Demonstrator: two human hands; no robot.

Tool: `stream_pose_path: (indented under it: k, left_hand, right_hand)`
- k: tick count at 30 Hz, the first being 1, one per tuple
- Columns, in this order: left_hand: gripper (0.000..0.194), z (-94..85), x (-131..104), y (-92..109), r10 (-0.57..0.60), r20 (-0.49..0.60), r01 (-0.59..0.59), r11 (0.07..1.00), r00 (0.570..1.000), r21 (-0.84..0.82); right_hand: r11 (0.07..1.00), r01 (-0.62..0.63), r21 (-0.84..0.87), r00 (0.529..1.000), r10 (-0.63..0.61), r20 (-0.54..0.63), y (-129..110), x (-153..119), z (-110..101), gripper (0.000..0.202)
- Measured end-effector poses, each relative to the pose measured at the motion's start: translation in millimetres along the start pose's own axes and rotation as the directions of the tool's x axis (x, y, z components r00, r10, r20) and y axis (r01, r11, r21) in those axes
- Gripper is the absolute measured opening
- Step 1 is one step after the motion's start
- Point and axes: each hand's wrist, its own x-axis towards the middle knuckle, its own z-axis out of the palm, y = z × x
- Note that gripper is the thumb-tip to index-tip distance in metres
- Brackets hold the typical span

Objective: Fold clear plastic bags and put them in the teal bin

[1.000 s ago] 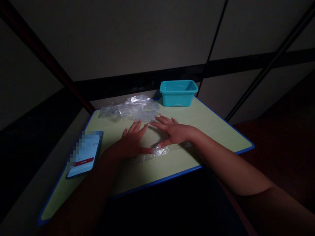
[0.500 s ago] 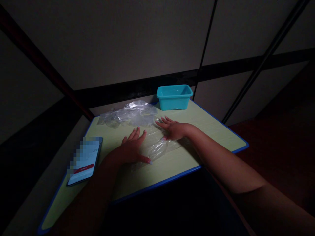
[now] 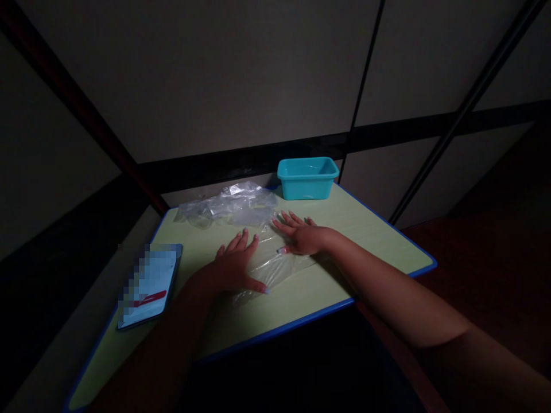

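Smartphone: the smartphone (image 3: 151,285) lies screen up along the left side of the worktop (image 3: 379,246), apart from the plastic.
Crumpled plastic heap: the clear heap (image 3: 247,198) sits loosely at the far left, untouched; it looks light and springy, full of folds that could snag on one another.
Left hand: the left hand (image 3: 235,265) is palm down with fingers and thumb spread wide, pinching nothing, on the left part of the film.
Clear plastic film: the film (image 3: 275,268) lies on the middle of the worktop, under and between the hands, with creases running between them; whether it is a single sheet or a flat bag, I cannot tell.
Film handling: probably almost weightless, limp and slippery, quick to wrinkle and cling, and easily stretched or torn by nails.
Film hold: flat fingertips should steady it best; for lifting, the loose near-left edge by the left thumb seems the easiest place to pinch.
Right hand: the right hand (image 3: 302,238) is also palm down, fingers fanned, gripping nothing, on the right part of the film.
Teal plastic tub: the tub (image 3: 306,188) stands upright at the far edge, beyond the right hand.
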Motion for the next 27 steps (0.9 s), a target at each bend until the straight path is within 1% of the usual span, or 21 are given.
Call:
stream_pose_path:
  k: [3,7,9,12,13,15,17,19,22,24,27]
  left_hand:
    - [0.128,2.2,0,-2,0.011,-0.008,-0.011,1.0,1.0,-0.009]
    - [0.127,1.1,-1,-2,0.029,-0.012,-0.029,0.999,1.0,-0.014]
    - [0.121,-1.7,-2,1,0.029,-0.033,-0.029,0.999,0.999,-0.021]
    - [0.104,-5.9,-2,4,0.052,-0.107,-0.056,0.998,0.993,-0.039]
    - [0.097,-6.6,-2,6,0.075,-0.133,-0.081,0.996,0.988,-0.04]
    - [0.085,-6.3,-2,9,0.134,-0.171,-0.142,0.989,0.976,-0.032]
    - [0.078,-4.1,-2,15,0.2,-0.181,-0.207,0.978,0.963,-0.024]
    - [0.076,-1.0,-2,22,0.263,-0.183,-0.272,0.962,0.947,-0.027]
    - [0.072,2.9,-4,33,0.335,-0.166,-0.348,0.936,0.927,-0.052]
    - [0.068,4.3,-4,38,0.372,-0.142,-0.385,0.92,0.917,-0.073]
    - [0.063,5.0,-5,40,0.414,-0.127,-0.426,0.9,0.901,-0.093]
  right_hand:
    - [0.999,-0.04,0.001,0.999,0.04,-0.019,5,1,-2,0.082]
    - [0.998,-0.059,0.012,0.997,0.06,-0.052,11,1,-3,0.08]
    - [0.998,-0.054,0.023,0.996,0.055,-0.066,13,2,-3,0.076]
    - [0.999,-0.016,0.038,0.993,0.02,-0.113,15,3,-2,0.071]
    - [0.999,0.003,0.041,0.989,0.003,-0.149,16,4,-2,0.069]
    - [0.998,0.03,0.054,0.965,-0.015,-0.264,19,7,-3,0.064]
    - [0.996,0.022,0.084,0.919,0.013,-0.395,24,11,-3,0.054]
    - [0.993,-0.002,0.121,0.879,0.059,-0.472,29,14,-4,0.046]
    - [0.989,-0.028,0.146,0.869,0.096,-0.486,38,20,-5,0.039]
    - [0.989,-0.048,0.138,0.873,0.108,-0.475,42,23,-4,0.038]
    - [0.992,-0.079,0.099,0.885,0.115,-0.45,43,26,-2,0.038]
